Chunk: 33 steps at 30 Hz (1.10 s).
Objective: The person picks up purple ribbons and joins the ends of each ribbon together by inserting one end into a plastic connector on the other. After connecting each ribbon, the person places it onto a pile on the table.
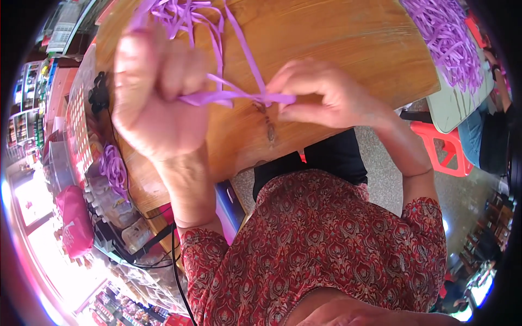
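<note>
A purple ribbon (215, 98) runs between my hands above the wooden table. My left hand (157, 98), raised and blurred by motion, is closed with its fingers curled round one part of it. My right hand (334, 96) pinches the ribbon between thumb and fingers, where strands cross near the fingertips. From there one strand slants up to the far edge of the view. Beyond my left hand lies a loose heap of purple ribbon (176, 16), partly hidden by that hand.
The wooden table (304, 32) has its near edge by my lap. A large purple ribbon pile (443, 46) lies on a pale table (457, 106) at right, near another person's arm (503, 87). A red stool (443, 149) stands below. Ribbon loops (113, 169) and a pink pouch (76, 220) are at left.
</note>
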Tool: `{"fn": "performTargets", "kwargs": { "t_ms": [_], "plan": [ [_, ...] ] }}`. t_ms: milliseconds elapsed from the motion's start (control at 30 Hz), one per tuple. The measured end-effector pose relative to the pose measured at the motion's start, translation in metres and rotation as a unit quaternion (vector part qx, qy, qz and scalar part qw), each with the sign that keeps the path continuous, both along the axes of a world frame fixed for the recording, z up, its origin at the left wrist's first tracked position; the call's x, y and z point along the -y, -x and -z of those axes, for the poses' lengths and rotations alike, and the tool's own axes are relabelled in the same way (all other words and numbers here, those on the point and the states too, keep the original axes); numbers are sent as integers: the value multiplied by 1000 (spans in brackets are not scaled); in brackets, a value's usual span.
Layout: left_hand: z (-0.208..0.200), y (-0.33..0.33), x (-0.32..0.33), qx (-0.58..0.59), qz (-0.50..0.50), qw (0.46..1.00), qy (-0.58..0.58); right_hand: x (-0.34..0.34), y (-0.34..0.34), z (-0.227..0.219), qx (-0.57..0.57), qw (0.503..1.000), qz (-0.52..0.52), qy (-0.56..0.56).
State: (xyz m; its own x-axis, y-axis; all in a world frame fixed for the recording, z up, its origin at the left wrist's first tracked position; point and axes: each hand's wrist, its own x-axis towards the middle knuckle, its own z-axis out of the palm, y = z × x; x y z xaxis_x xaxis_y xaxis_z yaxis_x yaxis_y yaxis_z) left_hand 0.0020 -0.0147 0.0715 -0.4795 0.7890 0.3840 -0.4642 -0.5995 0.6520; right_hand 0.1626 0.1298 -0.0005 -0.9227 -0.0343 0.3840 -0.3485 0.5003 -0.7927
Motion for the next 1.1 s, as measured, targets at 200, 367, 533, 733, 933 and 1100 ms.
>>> {"fn": "performTargets", "kwargs": {
  "t_ms": [200, 367, 533, 733, 933, 1100],
  "plan": [
    [-23, 25, 36, 22, 18, 997, -77, -33, -24, -19, 71, 992, 68, 82],
    [-17, 36, 48, 35, -30, 997, -68, -47, -36, -13, 109, 980, 134, 96],
    [25, 51, 39, -69, -273, 953, 113, -44, -40, -9, 58, 973, 136, 180],
    [65, 95, 62, -347, -555, 686, 319, -54, -39, -10, 97, 958, 186, 195],
    [60, 18, 4, -661, -469, 525, 257, -36, -24, -2, 127, 968, 192, 99],
    [72, -51, -49, -472, -216, 841, 155, -18, -18, -25, 110, 972, 198, 66]
  ]
}}
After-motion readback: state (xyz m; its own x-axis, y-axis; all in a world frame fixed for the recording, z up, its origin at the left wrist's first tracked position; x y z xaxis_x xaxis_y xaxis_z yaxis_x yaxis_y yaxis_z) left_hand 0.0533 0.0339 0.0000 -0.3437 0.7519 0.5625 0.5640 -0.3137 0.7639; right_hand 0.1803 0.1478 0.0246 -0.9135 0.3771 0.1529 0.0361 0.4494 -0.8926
